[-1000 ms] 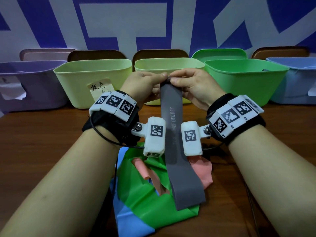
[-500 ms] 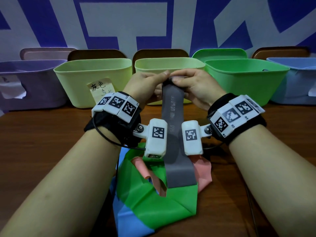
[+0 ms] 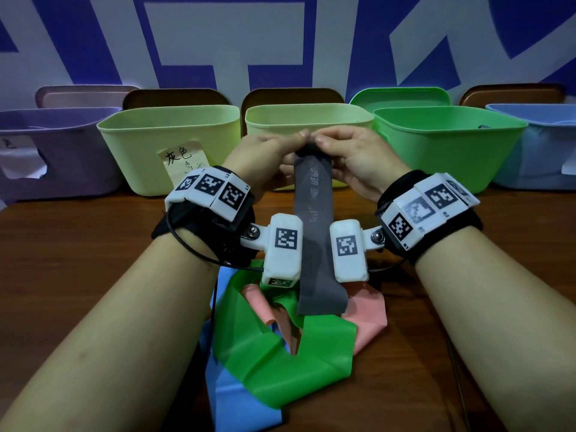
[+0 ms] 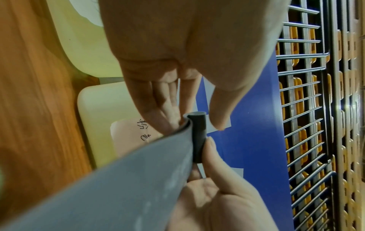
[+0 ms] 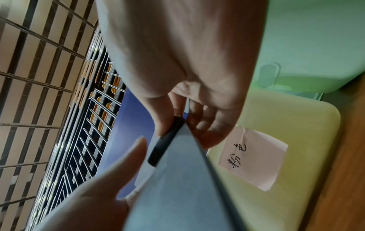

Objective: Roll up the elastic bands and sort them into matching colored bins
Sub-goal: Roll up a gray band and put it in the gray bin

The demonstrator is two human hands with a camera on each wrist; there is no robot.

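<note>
A grey elastic band (image 3: 313,213) hangs from both hands above the table, its top end wound into a small tight roll (image 4: 198,132). My left hand (image 3: 274,151) and right hand (image 3: 346,151) pinch that roll from either side, thumbs on top and fingers behind. The band's loose tail (image 3: 322,297) reaches down to a heap of a green band (image 3: 280,353), a pink band (image 3: 366,313) and a blue band (image 3: 230,397). In the right wrist view the roll (image 5: 168,140) shows dark between the fingertips.
A row of bins lines the back of the wooden table (image 3: 78,260): purple (image 3: 56,163), yellow-green with a handwritten label (image 3: 149,145), a second yellow-green one (image 3: 308,116), green (image 3: 452,141) and blue (image 3: 542,151). Lids lean behind them against the wall.
The roll has taken up more of the grey band, and its hanging tail has grown shorter, rising off the green band. Both hands have stayed in place.
</note>
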